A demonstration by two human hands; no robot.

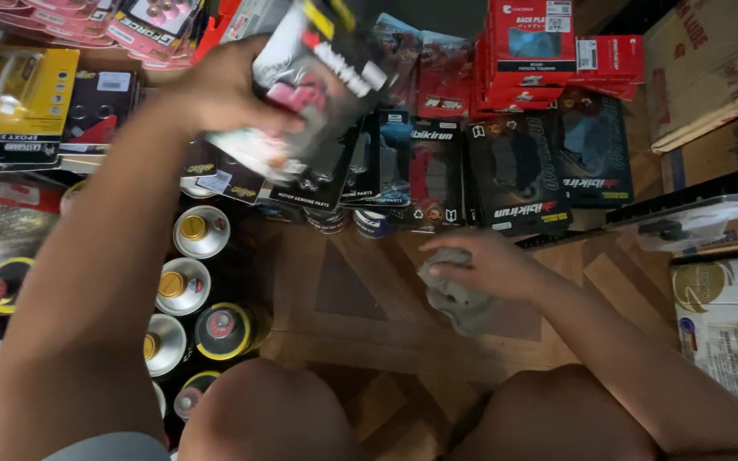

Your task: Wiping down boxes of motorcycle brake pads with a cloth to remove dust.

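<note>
My left hand (pixel 219 90) is raised at the upper left and grips a stack of flat blister packs (pixel 313 85) with black, white and pink card fronts, tilted and blurred. My right hand (pixel 489 265) rests low on the wooden floor (pixel 360 299) with its fingers closed on a crumpled grey cloth (pixel 459 299). Both my knees show at the bottom edge. A row of black carded parts packs (pixel 506 175) leans upright just beyond the right hand.
Several metal cans with gold and red caps (pixel 194 290) stand at the left. Red boxes (pixel 548 51) are stacked at the top right. Cardboard cartons (pixel 711 77) and a printed box (pixel 732 324) line the right side. Yellow carded packs (pixel 19 102) lie far left.
</note>
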